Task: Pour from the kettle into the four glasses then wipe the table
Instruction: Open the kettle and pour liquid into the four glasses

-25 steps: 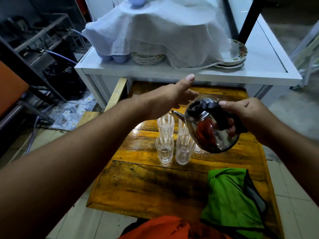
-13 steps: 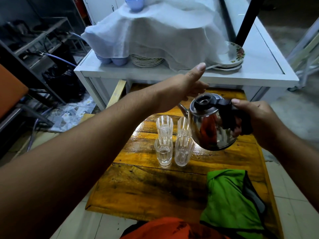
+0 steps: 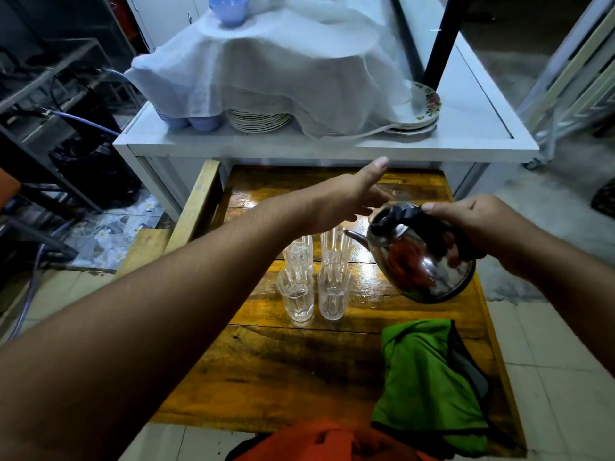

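The right hand (image 3: 472,224) grips a tilted kettle (image 3: 422,261) above the table (image 3: 266,377), spout toward four glasses (image 3: 316,277) mid-table; the left hand (image 3: 346,197) hovers open, a green cloth (image 3: 429,384) near the front-right corner.

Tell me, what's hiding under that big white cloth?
Under the white cloth, stacked plates and blue cups peek out at the edge, with flowery plates on the right. A blue cup sits on top. Whatever is in the covered middle can't be seen.
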`<action>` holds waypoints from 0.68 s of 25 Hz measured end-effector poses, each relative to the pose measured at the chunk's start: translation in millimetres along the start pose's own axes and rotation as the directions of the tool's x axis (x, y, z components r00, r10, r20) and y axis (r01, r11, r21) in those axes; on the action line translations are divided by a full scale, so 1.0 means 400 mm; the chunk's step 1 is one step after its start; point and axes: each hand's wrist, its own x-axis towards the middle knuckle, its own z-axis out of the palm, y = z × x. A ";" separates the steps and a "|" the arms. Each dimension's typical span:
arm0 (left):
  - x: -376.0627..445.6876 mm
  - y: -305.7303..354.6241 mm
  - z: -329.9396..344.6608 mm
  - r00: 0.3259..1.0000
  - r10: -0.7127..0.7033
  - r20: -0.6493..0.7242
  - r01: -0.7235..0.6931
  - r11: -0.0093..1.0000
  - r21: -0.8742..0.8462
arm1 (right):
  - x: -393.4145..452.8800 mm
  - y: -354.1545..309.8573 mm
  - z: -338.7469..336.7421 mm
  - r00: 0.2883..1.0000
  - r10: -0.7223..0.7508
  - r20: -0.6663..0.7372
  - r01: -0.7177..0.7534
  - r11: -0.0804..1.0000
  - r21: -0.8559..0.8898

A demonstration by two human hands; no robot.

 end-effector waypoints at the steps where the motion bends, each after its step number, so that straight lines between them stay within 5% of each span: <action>1: 0.000 0.001 0.000 1.000 -0.007 -0.002 0.007 1.000 -0.005 | 0.003 -0.010 0.000 1.000 0.005 0.020 -0.004 1.000 -0.030; 17: 0.016 -0.027 -0.037 0.997 -0.076 -0.013 0.076 0.997 -0.001 | 0.060 -0.155 0.012 0.976 0.180 0.126 -0.112 0.902 -0.418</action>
